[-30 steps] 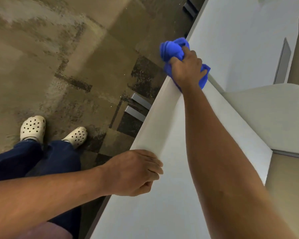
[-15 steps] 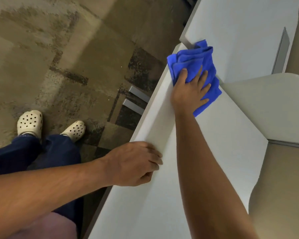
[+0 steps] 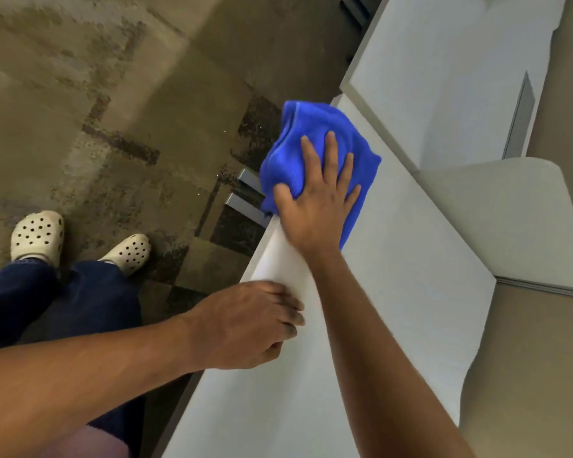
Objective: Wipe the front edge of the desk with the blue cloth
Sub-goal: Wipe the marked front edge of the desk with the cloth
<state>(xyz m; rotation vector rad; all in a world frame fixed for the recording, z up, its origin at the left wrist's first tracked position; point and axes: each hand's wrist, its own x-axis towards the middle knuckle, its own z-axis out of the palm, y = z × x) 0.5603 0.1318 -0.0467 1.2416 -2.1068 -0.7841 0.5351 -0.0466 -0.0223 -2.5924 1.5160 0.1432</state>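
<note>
The blue cloth [image 3: 298,140] lies bunched over the front edge of the white desk [image 3: 411,292], partly hanging past it. My right hand [image 3: 318,200] presses flat on the cloth with fingers spread and the thumb hooked over the edge. My left hand [image 3: 248,325] rests on the same front edge nearer to me, fingers curled over the desk lip and holding nothing else.
A second white desk [image 3: 444,77] adjoins at the far end. A pale rounded chair back or panel [image 3: 516,219] stands at the right. Below the edge are grey metal brackets [image 3: 245,200], patterned carpet [image 3: 113,110], and my feet in white clogs [image 3: 37,233].
My right hand has slid the cloth along the front edge toward me, from the far corner to mid-edge. It now presses flat instead of bunching the cloth. The left hand stayed put.
</note>
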